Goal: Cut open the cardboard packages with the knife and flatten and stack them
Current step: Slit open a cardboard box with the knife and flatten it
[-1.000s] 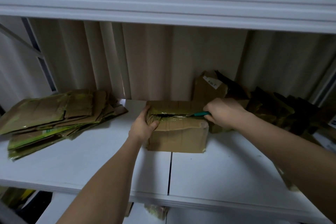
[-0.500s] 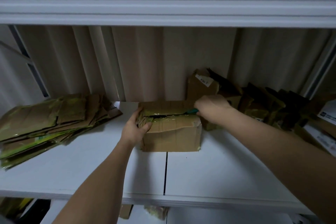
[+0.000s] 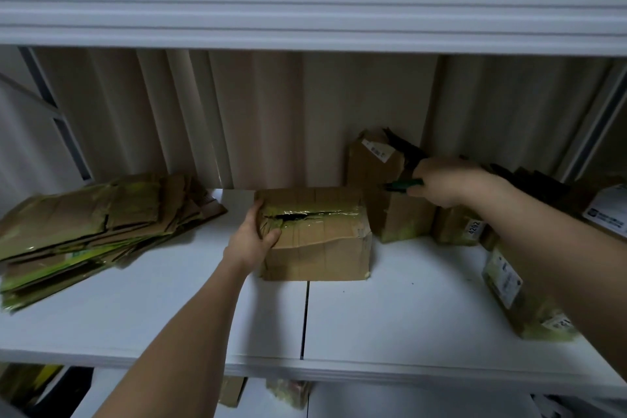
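A crumpled cardboard box (image 3: 325,248) stands in the middle of the white shelf (image 3: 407,322). Its taped top seam is slit open along its length. My left hand (image 3: 252,237) grips the box's left top corner, thumb on the front face. My right hand (image 3: 444,185) holds a green-handled knife (image 3: 402,185) up and to the right of the box, blade pointing left, clear of the seam. A stack of flattened cartons (image 3: 98,224) lies at the shelf's left end.
Several uncut packages (image 3: 376,166) are heaped at the back right, more with labels (image 3: 505,278) along the right edge. A white upper shelf (image 3: 305,7) hangs overhead. A corrugated wall closes the back. Lower shelves hold more cardboard.
My right hand has pulled the knife out of the box's seam and moved it up and to the right. My left hand stays on the box's left corner.
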